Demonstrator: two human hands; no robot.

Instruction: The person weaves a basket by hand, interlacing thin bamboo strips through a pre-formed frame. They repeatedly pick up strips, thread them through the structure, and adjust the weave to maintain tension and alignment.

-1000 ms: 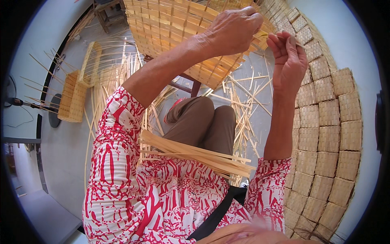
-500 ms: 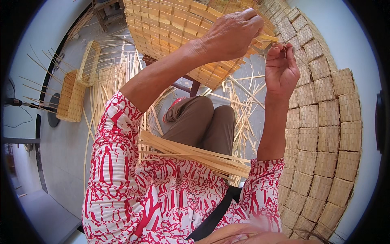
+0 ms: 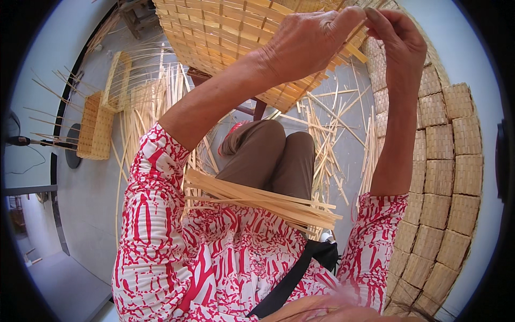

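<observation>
A large woven bamboo basket [image 3: 225, 32] is tilted at the top of the view, its open-ended strips pointing right. At its right edge, my left hand [image 3: 306, 45] is closed in a pinch, its fingertips meeting those of my right hand [image 3: 399, 37]. A narrow bamboo strip [image 3: 355, 36] runs from the basket's edge up to the pinched fingers. My right hand has thumb and forefinger pressed together, with the other fingers bent; the exact grip is partly hidden. Across my lap lies a bundle of loose bamboo strips [image 3: 263, 201].
Stacked woven boxes [image 3: 440, 161] line the right wall. Two unfinished baskets, one a box-shaped basket [image 3: 94, 126] with long upright strips, stand on the left. Loose strips [image 3: 327, 139] litter the grey floor [image 3: 86, 204]. A wooden stool [image 3: 257, 110] is under the big basket.
My right hand has moved up and to the right, and its fingertips now meet my left hand's. My left hand has shifted slightly at the basket's edge.
</observation>
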